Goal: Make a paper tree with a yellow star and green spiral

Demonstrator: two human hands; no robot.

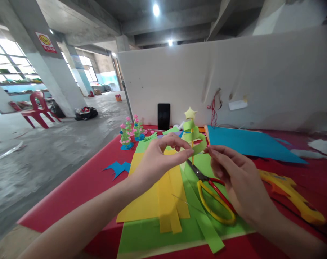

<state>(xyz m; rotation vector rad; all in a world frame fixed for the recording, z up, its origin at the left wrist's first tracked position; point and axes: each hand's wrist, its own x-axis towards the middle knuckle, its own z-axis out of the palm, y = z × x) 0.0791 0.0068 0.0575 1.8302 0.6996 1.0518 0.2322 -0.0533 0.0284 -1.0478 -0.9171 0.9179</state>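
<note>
- The left hand [158,158] is raised over the table, its thumb and forefinger curved into a ring and pinching the lower part of a small paper tree [193,138]
- The right hand [233,176] comes in from the other side, fingertips pressed together at the green loop of the same tree, touching it
- The paper tree is held upright between both hands above the table, made of green paper loops on a thin stick, with a pale yellow star [190,113] on top
- Under the hands lie yellow paper strips [167,201] on a green sheet [152,233], both on the red table [71,194]
- Scissors [214,201] with red and yellow handles rest on the green sheet, just below the right hand
- A yellow glue gun [293,194] lies to the right, near the right wrist
- A blue sheet [247,144] lies behind the right hand, beside the white partition [233,79]
- Small finished trees on blue bases [131,133] stand at the far left corner of the table, near a black phone [163,116] leaning on the partition
</note>
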